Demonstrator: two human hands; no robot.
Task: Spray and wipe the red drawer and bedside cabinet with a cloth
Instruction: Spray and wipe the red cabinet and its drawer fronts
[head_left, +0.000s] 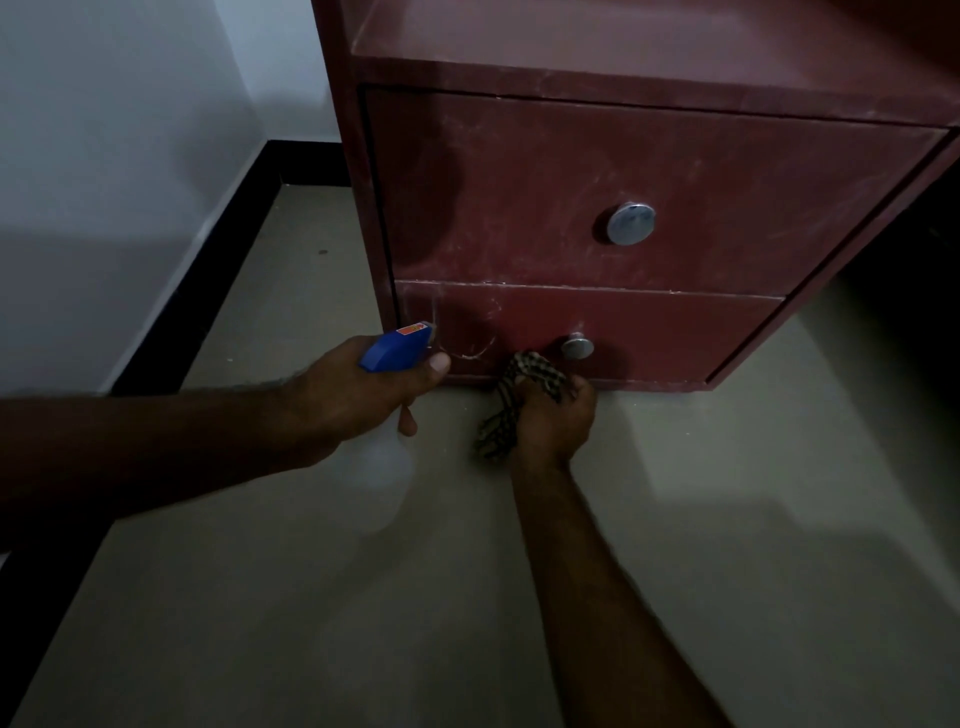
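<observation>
While the outstretched left hand grips the spray bottle, the right hand clutches the cloth.

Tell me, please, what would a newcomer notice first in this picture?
The red cabinet fills the upper right, and pale smears streak its two drawer fronts. At its foot, the left hand holds a spray bottle with a blue head, aimed at the lower drawer. The right hand grips a checked cloth at that drawer's front, beside its silver knob.
</observation>
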